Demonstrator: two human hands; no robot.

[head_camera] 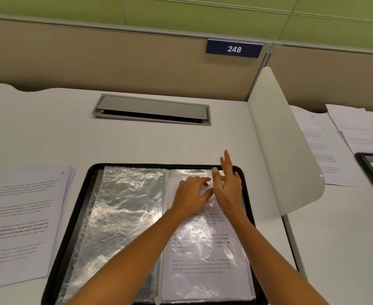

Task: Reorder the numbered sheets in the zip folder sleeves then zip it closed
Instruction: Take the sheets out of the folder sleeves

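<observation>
Pressing your left hand flat, fingers spread, on the upper part of the right sleeve in the open zip folder, you hold your right hand just beside it, fingers straight and apart, gripping nothing. The sleeved sheet runs lengthwise up the frame. The sleeve's mouth lies just above both hands, with the right thumb nearest. A stack of loose sheets lies at the left.

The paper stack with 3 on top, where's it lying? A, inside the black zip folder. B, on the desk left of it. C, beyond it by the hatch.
B: the stack of white printed sheets lies on the white desk left of the open black zip folder.
</observation>
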